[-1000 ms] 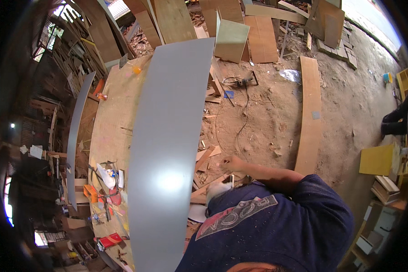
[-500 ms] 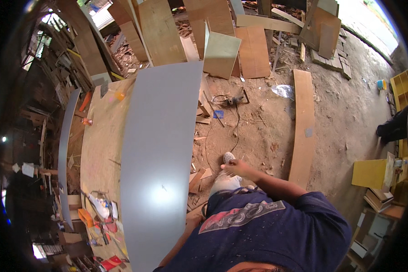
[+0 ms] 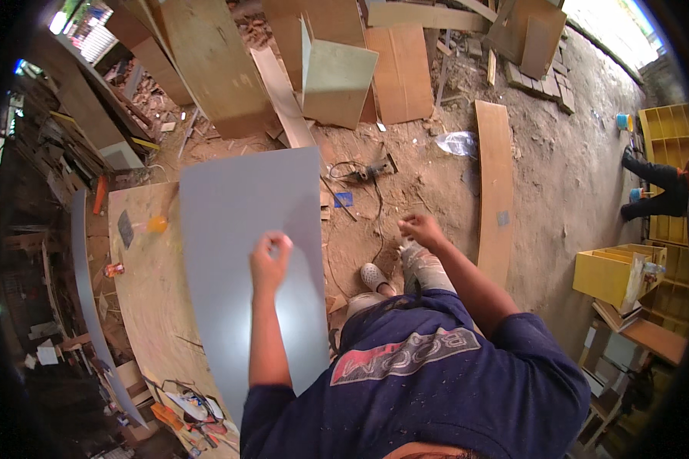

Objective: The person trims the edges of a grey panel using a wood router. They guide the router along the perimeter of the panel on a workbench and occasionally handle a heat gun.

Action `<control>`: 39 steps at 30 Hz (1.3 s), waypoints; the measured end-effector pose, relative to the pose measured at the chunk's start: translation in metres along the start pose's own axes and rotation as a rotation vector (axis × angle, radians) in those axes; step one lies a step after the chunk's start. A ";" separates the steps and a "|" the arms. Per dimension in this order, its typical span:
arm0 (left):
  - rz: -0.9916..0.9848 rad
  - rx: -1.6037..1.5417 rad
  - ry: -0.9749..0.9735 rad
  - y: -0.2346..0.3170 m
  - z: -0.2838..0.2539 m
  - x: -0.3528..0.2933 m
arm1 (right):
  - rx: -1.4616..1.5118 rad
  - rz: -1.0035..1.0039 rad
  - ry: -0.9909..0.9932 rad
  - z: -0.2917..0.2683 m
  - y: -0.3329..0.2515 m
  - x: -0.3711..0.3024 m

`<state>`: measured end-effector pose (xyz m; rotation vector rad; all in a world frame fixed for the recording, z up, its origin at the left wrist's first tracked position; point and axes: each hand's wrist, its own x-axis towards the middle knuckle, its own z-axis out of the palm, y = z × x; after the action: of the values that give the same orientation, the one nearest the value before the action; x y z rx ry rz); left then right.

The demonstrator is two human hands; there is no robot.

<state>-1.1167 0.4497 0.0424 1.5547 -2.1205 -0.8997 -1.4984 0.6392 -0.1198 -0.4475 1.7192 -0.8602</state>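
Over the long grey panel at my left, my left hand is raised with its fingers curled in. A pale spot shows at its fingertips, too small to name. My right hand hangs above my right leg, fingers closed together; whatever they may hold is hidden. Neither hand seems to touch the panel, which lies on a wooden worktop. Beyond my hands, a corded power tool rests on the dirt floor.
A long brown board lies on the floor to my right. Plywood sheets lean at the back. Hand tools and an orange tool clutter the worktop's near end. Yellow cabinets and another person's legs are at far right.
My left hand has come up from the panel's near right edge to above its middle. The right hand has moved a little to the right and away from me. The view has shifted.
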 end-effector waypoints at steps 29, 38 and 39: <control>-0.436 0.295 0.404 -0.063 0.075 0.212 | -1.507 0.193 -0.652 0.060 0.138 0.724; -0.357 0.221 0.372 -0.060 0.077 0.225 | -1.371 0.213 -0.873 0.004 0.044 0.635; -0.340 0.216 0.371 -0.059 0.076 0.224 | -1.384 0.176 -0.749 -0.002 0.031 0.610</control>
<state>-1.1957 0.2485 -0.0706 2.0516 -1.7648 -0.4359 -1.6918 0.2481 -0.5470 -1.2839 1.3441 0.7214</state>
